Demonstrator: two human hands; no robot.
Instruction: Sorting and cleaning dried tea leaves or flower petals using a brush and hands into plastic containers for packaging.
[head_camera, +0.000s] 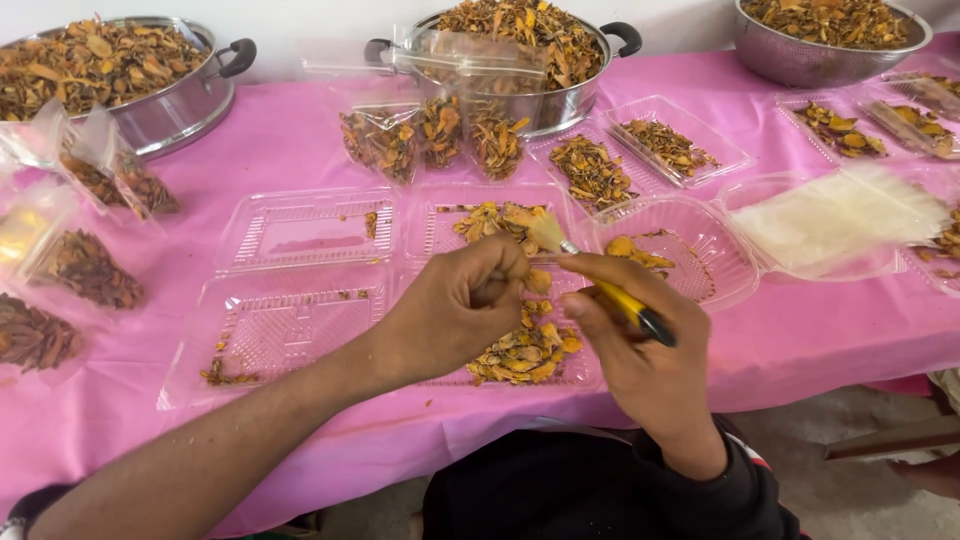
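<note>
While left hand (455, 310) hides its piece | right hand (640, 345) holds brush (600, 285)

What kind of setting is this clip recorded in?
Probably a small hand-packing station for dried plant pieces. A table in a pink cloth carries metal pots heaped with dried orange-brown pieces, open clear plastic trays and filled bags. The right hand holds a small brush.

A small yellow-handled brush (600, 280), pale bristles up-left, meets a dried orange slice (538, 282) above a clear tray (575, 372).
</note>
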